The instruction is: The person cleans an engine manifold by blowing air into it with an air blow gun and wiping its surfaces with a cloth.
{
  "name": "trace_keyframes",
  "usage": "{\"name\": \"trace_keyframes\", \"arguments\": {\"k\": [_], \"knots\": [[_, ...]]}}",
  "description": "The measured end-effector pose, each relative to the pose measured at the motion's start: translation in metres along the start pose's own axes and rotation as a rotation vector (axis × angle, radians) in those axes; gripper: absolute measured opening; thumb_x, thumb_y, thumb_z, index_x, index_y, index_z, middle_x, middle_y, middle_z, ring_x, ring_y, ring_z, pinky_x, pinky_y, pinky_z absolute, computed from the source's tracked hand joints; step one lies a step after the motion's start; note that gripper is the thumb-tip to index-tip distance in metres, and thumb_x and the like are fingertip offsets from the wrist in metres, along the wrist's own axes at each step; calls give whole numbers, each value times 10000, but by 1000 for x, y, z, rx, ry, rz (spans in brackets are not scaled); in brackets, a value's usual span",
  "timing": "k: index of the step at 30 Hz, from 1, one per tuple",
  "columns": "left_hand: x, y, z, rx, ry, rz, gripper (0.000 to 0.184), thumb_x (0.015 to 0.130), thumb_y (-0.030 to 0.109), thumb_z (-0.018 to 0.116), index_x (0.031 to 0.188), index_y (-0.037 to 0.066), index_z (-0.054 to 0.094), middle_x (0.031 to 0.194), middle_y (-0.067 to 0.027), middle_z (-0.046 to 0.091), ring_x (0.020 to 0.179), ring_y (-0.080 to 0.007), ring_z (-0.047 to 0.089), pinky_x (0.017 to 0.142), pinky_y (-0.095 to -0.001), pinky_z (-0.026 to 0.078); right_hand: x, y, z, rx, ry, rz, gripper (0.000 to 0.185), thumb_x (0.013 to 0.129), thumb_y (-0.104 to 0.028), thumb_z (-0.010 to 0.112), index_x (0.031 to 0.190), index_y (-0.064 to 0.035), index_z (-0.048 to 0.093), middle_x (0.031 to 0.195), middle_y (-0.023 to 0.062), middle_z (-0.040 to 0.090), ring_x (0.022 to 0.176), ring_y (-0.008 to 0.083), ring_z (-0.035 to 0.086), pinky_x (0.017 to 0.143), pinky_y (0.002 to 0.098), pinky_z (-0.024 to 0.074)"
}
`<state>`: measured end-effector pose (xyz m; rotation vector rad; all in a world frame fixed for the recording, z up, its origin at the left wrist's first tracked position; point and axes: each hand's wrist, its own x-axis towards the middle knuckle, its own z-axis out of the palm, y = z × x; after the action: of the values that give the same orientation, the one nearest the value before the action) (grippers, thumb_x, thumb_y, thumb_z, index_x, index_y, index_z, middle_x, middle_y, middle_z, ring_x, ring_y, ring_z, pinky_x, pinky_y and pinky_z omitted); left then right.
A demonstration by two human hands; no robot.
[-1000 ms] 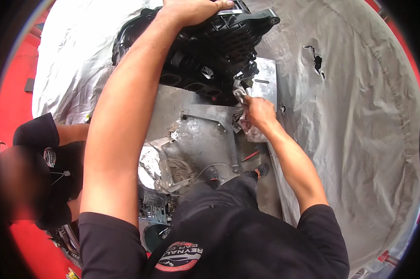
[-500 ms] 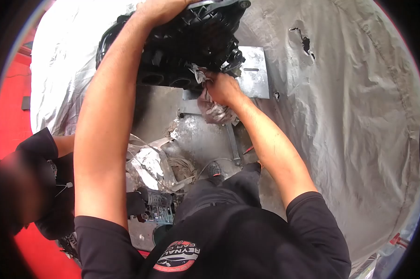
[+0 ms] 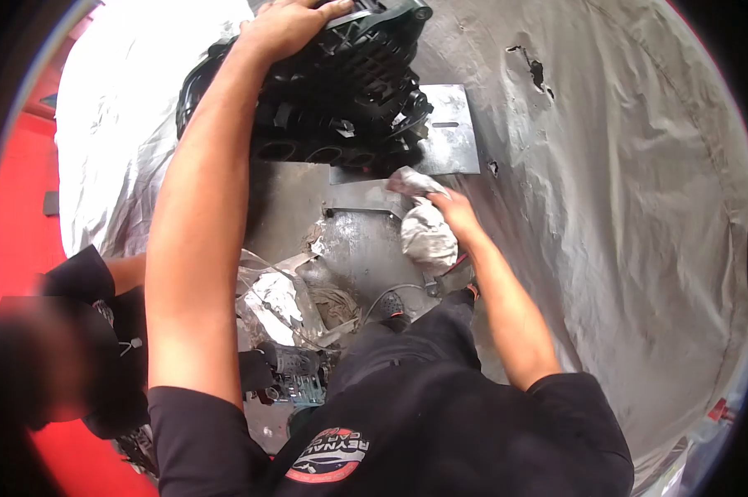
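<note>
A large black ribbed part (image 3: 341, 91) with round openings along its lower edge is at the top of the view. My left hand (image 3: 289, 26) lies over its top edge, fingers spread and thumb apart. Below and right of the part, clear of it, my right hand (image 3: 455, 214) is closed on a crumpled, stained grey-white rag (image 3: 428, 235). The rag hangs down from my fingers. Behind the part's right end is a flat metal plate (image 3: 453, 141) with a slot in it.
Grey covers (image 3: 622, 215) drape on the right and silvery ones (image 3: 117, 124) on the left. A co-worker (image 3: 84, 340) is at the lower left, near a metal engine part (image 3: 295, 373). Crumpled sheeting (image 3: 275, 302) and a hose lie on the floor by my feet.
My right hand has drawn back from the black part, down and to the right, with the rag. My left hand stays on the part, which appears further left than a second ago.
</note>
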<state>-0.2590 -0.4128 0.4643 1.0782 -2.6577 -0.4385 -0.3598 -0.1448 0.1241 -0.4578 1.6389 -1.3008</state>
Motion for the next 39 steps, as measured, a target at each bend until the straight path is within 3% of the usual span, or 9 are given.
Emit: {"name": "trace_keyframes", "arguments": {"k": [4, 8, 12, 15, 18, 23, 27, 32, 39], "knots": [[10, -1, 1, -14, -43, -32, 571, 1034, 493, 527, 1404, 65, 609, 1333, -203, 661, 1209, -324, 633, 1057, -437, 466, -25, 107, -16, 529, 287, 486, 521, 1016, -396, 624, 1229, 79, 655, 1127, 133, 737, 985, 239, 720, 843, 380, 581], [4, 10, 4, -78, -50, -138, 612, 1043, 515, 511, 1468, 77, 556, 1413, -193, 620, 1261, -322, 609, 1086, -446, 451, -73, 58, -11, 597, 101, 105, 464, 1032, -400, 606, 1231, 10, 692, 1156, 93, 726, 1027, 183, 684, 925, 333, 516], [11, -2, 7, -5, -5, -29, 625, 1040, 539, 504, 1487, 105, 547, 1454, -188, 591, 1320, -318, 566, 1129, -439, 412, -45, -55, 10, 644, 603, -380, 330, 1038, -242, 615, 1223, 29, 645, 1116, 90, 717, 1013, 172, 664, 890, 329, 516], [-7, 25, 1, -42, -38, -174, 629, 1036, 535, 510, 1488, 98, 545, 1467, -183, 582, 1343, -322, 545, 1138, -443, 401, 45, -46, 44, 7, 624, -601, 395, 977, -285, 705, 1192, 42, 645, 1187, 194, 676, 1081, 278, 640, 967, 424, 498], [8, 5, 9, -29, 29, -124, 638, 1032, 539, 512, 1490, 95, 541, 1462, -178, 587, 1343, -331, 542, 1139, -446, 396, 70, -13, 98, -774, 612, -804, 554, 824, -8, 680, 1334, -210, 602, 1580, 202, 231, 1379, 581, 224, 1123, 624, 355], [7, -5, 12, -126, -58, -69, 623, 1028, 529, 521, 1479, 100, 555, 1458, -184, 588, 1328, -335, 555, 1135, -445, 398, 42, -29, 83, -643, 459, -567, 513, 876, -110, 652, 1386, -151, 608, 1436, 232, 491, 1267, 487, 513, 1049, 513, 471], [11, -2, 6, 2, -3, -30, 600, 1027, 510, 529, 1442, 79, 583, 1426, -200, 605, 1292, -336, 579, 1117, -442, 413, 4, -2, 62, -341, -393, -26, 426, 891, -272, 711, 1205, 16, 717, 1055, 219, 751, 1019, 299, 719, 935, 409, 535], [-19, 23, -11, -61, -27, -28, 579, 1035, 499, 524, 1380, 43, 613, 1332, -214, 655, 1234, -336, 614, 1075, -441, 438, -53, 2, 24, 1098, -166, 224, 419, 1010, -310, 584, 1285, 1, 635, 1148, 139, 732, 1045, 254, 721, 958, 405, 571], [7, 6, 2, -38, -11, -62, 576, 1037, 496, 527, 1380, 42, 611, 1328, -217, 657, 1217, -335, 625, 1067, -437, 444, 21, -50, 48, -730, 555, -519, 293, 937, -153, 661, 1153, 42, 704, 1050, 234, 701, 979, 385, 689, 899, 481, 545]]}}
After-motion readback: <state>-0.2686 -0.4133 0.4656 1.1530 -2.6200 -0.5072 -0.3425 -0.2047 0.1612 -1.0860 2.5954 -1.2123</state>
